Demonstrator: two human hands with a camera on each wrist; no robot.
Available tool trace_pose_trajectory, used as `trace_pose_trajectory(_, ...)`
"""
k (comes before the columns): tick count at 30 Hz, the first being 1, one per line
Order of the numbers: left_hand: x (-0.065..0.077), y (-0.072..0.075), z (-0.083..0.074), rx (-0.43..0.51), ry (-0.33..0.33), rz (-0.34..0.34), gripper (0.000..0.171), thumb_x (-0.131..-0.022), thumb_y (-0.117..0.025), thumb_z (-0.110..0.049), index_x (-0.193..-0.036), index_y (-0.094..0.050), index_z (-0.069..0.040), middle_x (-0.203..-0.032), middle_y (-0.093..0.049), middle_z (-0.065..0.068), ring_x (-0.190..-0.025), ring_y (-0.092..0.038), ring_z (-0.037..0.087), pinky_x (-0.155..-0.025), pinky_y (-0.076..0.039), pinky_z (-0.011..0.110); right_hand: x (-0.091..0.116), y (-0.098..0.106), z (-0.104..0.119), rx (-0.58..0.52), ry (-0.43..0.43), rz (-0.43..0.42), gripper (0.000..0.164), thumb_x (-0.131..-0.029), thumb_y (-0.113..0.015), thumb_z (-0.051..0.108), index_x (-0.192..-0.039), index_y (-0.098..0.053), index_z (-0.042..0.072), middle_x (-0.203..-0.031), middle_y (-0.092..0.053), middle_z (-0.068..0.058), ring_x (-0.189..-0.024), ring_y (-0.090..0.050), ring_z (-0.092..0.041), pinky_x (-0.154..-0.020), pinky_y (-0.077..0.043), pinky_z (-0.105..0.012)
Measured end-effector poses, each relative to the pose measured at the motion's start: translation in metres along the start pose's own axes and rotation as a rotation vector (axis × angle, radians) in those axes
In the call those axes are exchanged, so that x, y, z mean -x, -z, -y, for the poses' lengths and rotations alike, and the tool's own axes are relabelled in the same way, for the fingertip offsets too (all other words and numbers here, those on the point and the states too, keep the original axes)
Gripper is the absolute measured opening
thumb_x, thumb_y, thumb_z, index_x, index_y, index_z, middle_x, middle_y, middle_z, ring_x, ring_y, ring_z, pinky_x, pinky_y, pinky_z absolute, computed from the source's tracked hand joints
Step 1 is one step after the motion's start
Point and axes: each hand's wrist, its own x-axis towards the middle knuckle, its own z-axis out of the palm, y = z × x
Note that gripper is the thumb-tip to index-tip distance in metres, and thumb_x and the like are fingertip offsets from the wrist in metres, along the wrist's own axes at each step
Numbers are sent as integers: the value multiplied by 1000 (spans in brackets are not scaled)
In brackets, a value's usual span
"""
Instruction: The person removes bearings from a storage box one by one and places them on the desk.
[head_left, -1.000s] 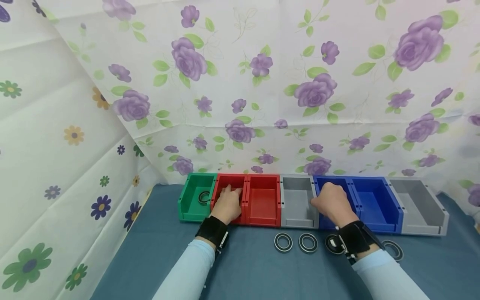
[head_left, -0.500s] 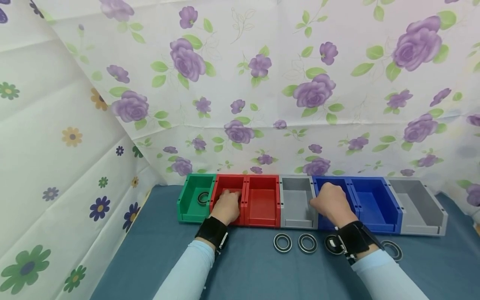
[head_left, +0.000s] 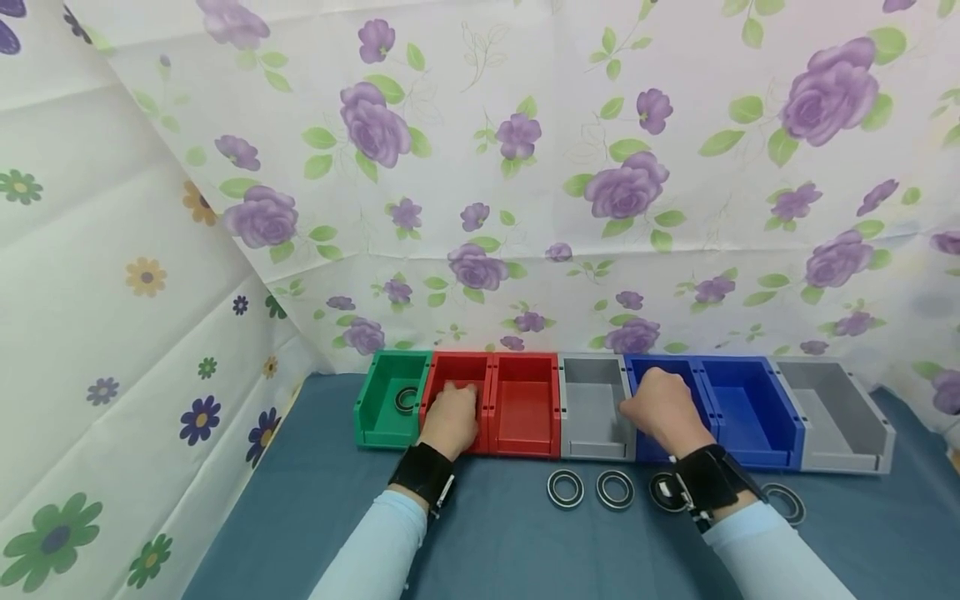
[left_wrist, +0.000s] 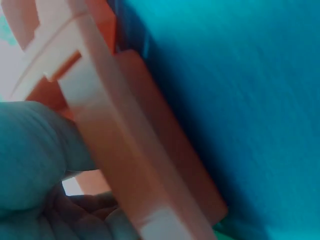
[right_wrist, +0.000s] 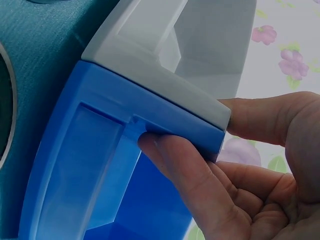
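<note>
Both hands, left (head_left: 452, 418) and right (head_left: 663, 411), reach forward, fingers curled in grips.

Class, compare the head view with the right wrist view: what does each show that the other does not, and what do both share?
Only the head view shows the whole row of bins, the green bin with a ring inside, the left hand at a red bin, and the rings on the cloth. Only the right wrist view shows a thumb and finger pinching the bin wall. Both show the right hand at the blue bin beside the grey bin.

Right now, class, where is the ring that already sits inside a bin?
In the head view, the ring lies in the green bin, leftmost of the row, beside the left hand.
</note>
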Motion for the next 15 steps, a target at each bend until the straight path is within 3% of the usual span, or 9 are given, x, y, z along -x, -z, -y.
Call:
trace_pose_trajectory(4, 2, 5, -2, -12, -4, -54, 33, -86, -63, -19, -116, -54, -8, -99, -50, 16, -86, -50, 26, -71, -49, 39, 0, 1, 0, -1, -6, 0, 23, -79, -62, 21, -63, -55, 7, -55, -46, -4, -49, -50, -18, -42, -39, -27)
trace_pose_trajectory(8, 7, 15, -3, 7, -17, -151, 28, -85, -64, -19, -108, -53, -7, -93, -47, 14, -86, -48, 24, -68, -48, 35, 1, 1, 0, 2, -4, 8, 23, -80, -62, 21, -63, -55, 6, -56, -47, -4, -49, -50, -18, -42, -39, -27)
trace_pose_trajectory(12, 14, 27, -5, 91, -35, -258, 26, -88, -60, -18, -110, -52, -6, -98, -46, 15, -92, -46, 25, -71, -47, 34, 1, 1, 1, 8, 2, 5, 23, -79, -62, 21, -63, -55, 6, -56, -48, -4, -50, -50, -18, -43, -39, -27)
trace_pose_trajectory(15, 20, 36, -9, 170, -48, -322, 35, -90, -57, -18, -121, -50, -5, -107, -46, 17, -99, -45, 26, -75, -48, 35, 1, 0, 2, 9, 5, 4, 23, -79, -62, 21, -63, -55, 6, -57, -49, -5, -50, -51, -18, -43, -39, -27)
